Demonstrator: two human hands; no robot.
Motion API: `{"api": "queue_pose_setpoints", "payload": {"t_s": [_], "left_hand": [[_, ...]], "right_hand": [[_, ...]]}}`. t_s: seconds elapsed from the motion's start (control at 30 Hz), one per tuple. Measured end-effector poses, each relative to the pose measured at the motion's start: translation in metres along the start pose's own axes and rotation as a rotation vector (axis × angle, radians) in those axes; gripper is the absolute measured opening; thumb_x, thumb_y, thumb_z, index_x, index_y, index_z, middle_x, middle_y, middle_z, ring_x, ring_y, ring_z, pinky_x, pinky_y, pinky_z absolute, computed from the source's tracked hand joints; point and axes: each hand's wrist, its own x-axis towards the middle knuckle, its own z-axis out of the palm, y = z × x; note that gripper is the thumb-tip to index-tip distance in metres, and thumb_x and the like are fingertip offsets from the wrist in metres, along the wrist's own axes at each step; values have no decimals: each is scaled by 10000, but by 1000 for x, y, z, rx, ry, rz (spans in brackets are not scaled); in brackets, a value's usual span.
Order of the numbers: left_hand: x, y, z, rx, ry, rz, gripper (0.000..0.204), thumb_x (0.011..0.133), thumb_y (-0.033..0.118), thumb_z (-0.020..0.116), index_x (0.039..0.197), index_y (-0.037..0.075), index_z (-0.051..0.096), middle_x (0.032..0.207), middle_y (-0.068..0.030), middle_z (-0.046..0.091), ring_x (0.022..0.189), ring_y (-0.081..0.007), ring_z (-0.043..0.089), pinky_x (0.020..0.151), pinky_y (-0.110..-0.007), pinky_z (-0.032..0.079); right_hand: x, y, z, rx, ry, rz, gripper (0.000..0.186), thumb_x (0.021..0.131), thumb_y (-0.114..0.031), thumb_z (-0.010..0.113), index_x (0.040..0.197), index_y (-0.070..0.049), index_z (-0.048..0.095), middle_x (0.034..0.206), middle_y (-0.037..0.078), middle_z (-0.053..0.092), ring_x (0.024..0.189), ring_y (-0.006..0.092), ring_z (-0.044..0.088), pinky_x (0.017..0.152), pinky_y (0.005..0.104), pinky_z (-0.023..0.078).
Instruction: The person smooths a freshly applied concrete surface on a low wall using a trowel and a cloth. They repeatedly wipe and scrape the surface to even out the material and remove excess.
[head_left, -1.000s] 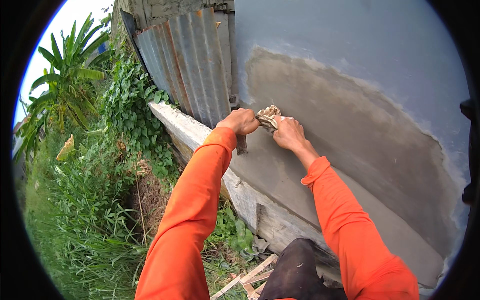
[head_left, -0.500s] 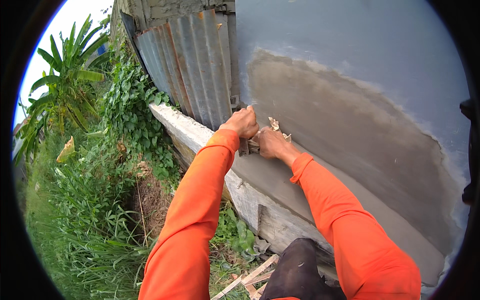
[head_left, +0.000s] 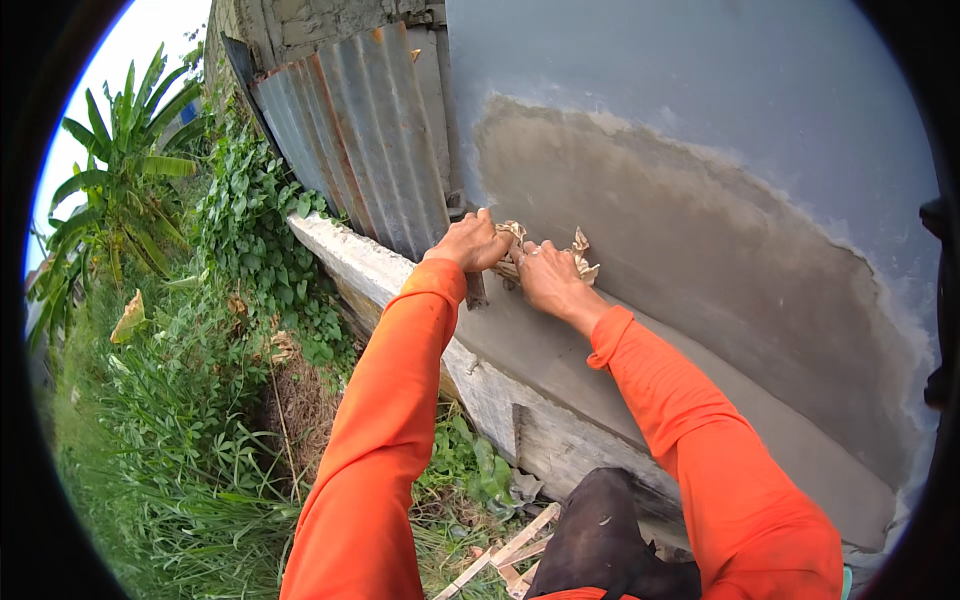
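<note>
Crumpled tan material (head_left: 583, 262), like stiff paper, sticks out beyond the fingers of my right hand (head_left: 555, 284), which is closed on it. More of the same shows between the two hands, at the fingertips of my left hand (head_left: 470, 241). That hand is closed too, its fingers curled over and partly hidden. Both hands are held over the left end of a smooth grey cement ledge (head_left: 560, 352). Just under the left hand, a short dark upright piece (head_left: 476, 291) stands at the ledge's end.
A blue-grey wall (head_left: 690, 60) with a darker plastered patch (head_left: 660, 220) rises beyond the ledge. Corrugated metal sheet (head_left: 355, 140) stands on the left above a rough concrete beam (head_left: 350, 255). Vines and grass (head_left: 190, 430) grow at left. Wooden strips (head_left: 510, 550) lie below, beside my knee.
My hands have drawn slightly apart, and more of the crumpled tan material shows between them and past the right hand. The whole view has shifted a little.
</note>
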Motion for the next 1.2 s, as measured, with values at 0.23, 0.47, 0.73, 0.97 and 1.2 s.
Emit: {"api": "queue_pose_setpoints", "payload": {"t_s": [0.23,0.47,0.73,0.97,1.2], "left_hand": [[1,-3,0,-1,-1,14,744,968,496,476,1324,-149,579,1336,-396,658,1329,-527,598,1139,-540,450],[-5,3,-4,-22,-65,-29,781,981,488,474,1417,-155,555,1427,-397,630,1396,-501,584,1207,-515,433],[-2,-4,-4,218,-85,225,716,1000,500,480,1332,-118,627,1413,-355,583,1361,-510,554,1159,-550,465],[-3,-6,4,45,10,141,682,1000,453,482,1363,-115,585,1343,-364,577,1300,-527,577,1137,-560,471],[-7,-1,-2,-16,29,51,757,986,488,498,1438,-118,535,1425,-391,590,1353,-526,582,1164,-546,463]], "right_hand": [[36,-32,69,-164,-23,-118,386,1021,-205,620,1371,-89,737,1457,138,638,1331,378,567,1048,480,552],[-49,-7,10,-426,-179,-337,457,1015,-228,614,1449,-115,697,1375,111,652,1294,343,580,1016,492,579],[20,-14,26,-89,8,-121,364,1017,-211,624,1331,-105,775,1442,69,648,1352,325,559,1086,532,520],[18,-11,61,-212,-115,-308,377,1050,-232,585,1383,-199,757,1502,22,640,1425,311,528,1093,531,498],[-28,-16,13,-258,-164,-293,544,980,-201,628,1523,-188,655,1351,106,716,1257,375,635,924,532,607]]}}
